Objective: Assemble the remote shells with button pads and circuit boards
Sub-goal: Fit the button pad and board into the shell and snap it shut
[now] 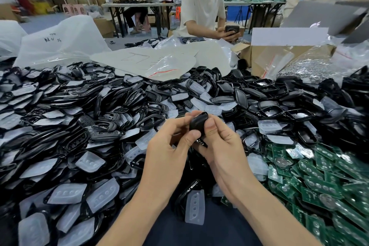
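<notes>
— Progress on the remote shell [198, 124]?
— Held; left hand [171, 146] and right hand [221, 146] both clamp it, seemingly pressing it closed; button pads [67, 193] heaped left of it, circuit boards [319, 175] right of it; nearly everything is unassembled.

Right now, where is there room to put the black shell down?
Only the dark cloth between the forearms, beside a clear pad, and the white sheet at the back. Black shells crowd the left, green boards the right.
</notes>
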The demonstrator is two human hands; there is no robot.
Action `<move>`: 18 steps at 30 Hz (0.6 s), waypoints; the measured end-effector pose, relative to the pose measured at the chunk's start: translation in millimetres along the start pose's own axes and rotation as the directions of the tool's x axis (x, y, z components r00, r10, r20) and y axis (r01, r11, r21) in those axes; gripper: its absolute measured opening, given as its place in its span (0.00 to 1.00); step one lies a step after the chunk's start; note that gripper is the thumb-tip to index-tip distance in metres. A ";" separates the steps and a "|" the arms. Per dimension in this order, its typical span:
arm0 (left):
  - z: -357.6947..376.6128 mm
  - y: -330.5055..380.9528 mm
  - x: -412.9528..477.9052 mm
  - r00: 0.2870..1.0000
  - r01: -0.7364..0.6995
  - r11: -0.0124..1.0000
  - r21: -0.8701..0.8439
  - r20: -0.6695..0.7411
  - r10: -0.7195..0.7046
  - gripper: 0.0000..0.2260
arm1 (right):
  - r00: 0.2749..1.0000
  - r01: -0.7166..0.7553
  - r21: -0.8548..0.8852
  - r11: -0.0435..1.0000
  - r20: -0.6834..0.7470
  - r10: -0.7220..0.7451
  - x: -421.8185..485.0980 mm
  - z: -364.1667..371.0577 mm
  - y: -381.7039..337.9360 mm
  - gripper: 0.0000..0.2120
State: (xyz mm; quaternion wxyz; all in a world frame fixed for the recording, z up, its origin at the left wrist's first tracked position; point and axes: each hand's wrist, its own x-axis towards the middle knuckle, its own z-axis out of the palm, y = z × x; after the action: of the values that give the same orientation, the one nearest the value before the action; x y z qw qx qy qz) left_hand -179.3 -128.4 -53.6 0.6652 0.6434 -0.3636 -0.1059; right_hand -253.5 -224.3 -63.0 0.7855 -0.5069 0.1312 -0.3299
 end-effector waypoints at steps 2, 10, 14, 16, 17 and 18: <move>-0.2 -1.6 0.6 1.000 0.011 1.000 -0.001 -0.013 -0.011 0.12 | 1.000 0.000 0.031 1.000 0.017 0.000 0.3 0.4 0.4 0.16; -3.2 -4.3 1.4 0.997 0.014 1.000 0.008 -0.078 -0.013 0.13 | 0.999 0.011 -0.006 1.000 0.030 -0.011 -0.3 4.2 1.1 0.18; -3.2 -3.5 1.3 0.993 -0.004 0.999 0.039 -0.118 0.008 0.17 | 0.999 0.011 -0.047 0.999 0.052 -0.008 -0.8 5.3 0.2 0.15; -4.1 -3.4 1.3 0.989 -0.036 0.996 0.079 -0.138 0.047 0.18 | 0.998 -0.019 -0.032 0.999 0.067 0.021 -1.2 6.6 -0.4 0.16; -4.6 -3.2 1.5 0.987 -0.060 0.992 0.110 -0.143 0.076 0.18 | 0.996 -0.041 -0.002 0.999 0.080 0.041 -1.7 7.4 -0.7 0.16; -5.1 -2.8 1.9 0.984 -0.086 0.986 0.143 -0.143 0.106 0.18 | 0.994 -0.062 0.032 0.998 0.096 0.059 -2.0 8.4 -1.0 0.17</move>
State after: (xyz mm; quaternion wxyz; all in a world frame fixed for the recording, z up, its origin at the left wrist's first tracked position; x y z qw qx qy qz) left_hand -173.9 -125.9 -55.0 0.6496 0.6751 -0.3496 -0.0001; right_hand -250.8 -217.3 -58.6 0.8092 -0.5039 0.1032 -0.2839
